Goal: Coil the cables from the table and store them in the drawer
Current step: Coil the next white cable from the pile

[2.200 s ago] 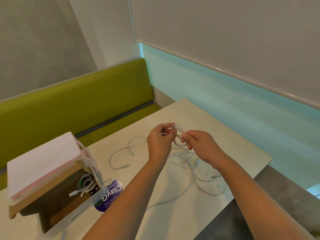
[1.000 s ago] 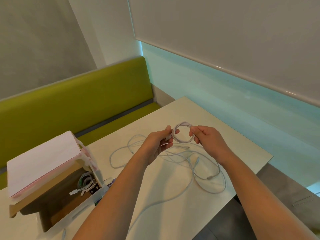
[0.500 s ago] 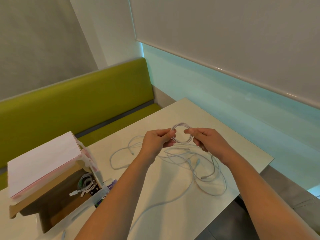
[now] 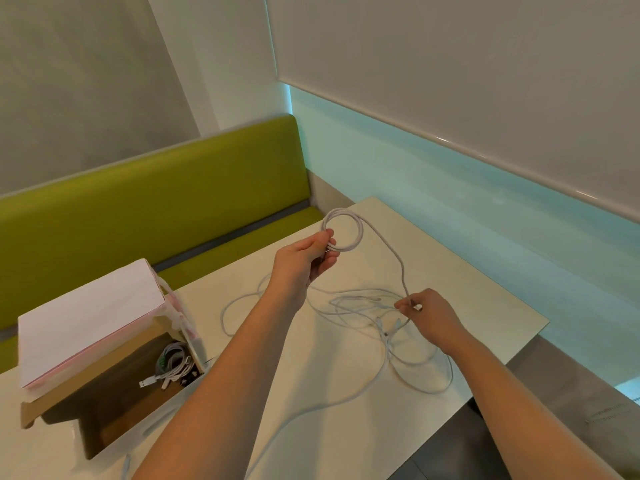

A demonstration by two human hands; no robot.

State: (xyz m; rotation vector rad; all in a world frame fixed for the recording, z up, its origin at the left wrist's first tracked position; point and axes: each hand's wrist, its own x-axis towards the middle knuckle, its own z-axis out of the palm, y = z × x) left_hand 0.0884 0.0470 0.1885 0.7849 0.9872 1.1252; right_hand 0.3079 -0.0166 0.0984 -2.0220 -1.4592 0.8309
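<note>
My left hand (image 4: 306, 259) holds up a small round coil of white cable (image 4: 356, 230) above the table, fingers curled round its lower edge. From the coil a single strand runs down to my right hand (image 4: 427, 315), which pinches the cable's free end near its plug, low over the table. Under and around my right hand lie several loose white cables (image 4: 388, 344) in a tangle. At the left stands a small drawer unit with its drawer (image 4: 114, 396) pulled open; coiled cables (image 4: 173, 363) lie inside.
The pale table (image 4: 467, 282) ends close on the right and near side, with dark floor beyond. A white-topped box (image 4: 83, 317) forms the drawer unit's top. A green bench (image 4: 156, 202) runs behind the table along the wall.
My hands have moved apart: the left one lifted the coil up and back, the right one slid down the strand to its end near the table.
</note>
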